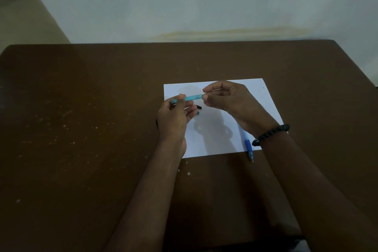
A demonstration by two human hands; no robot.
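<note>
A light teal pen barrel (pixel 192 97) is held level above a white sheet of paper (pixel 216 135). My left hand (pixel 176 116) pinches the barrel's left end between thumb and fingers. My right hand (pixel 227 98) pinches its right end with curled fingertips; a dark bead bracelet (pixel 270 134) circles that wrist. A small dark piece (pixel 198 107) shows just under the barrel by my left fingers; what it is cannot be told. A blue pen (pixel 248 145) lies on the paper's lower right corner, partly hidden by my right wrist.
The paper lies on a dark brown table (pixel 81 129) with pale specks across its left half. A pale wall (pixel 204 6) runs right behind the table's far edge. The room is dim.
</note>
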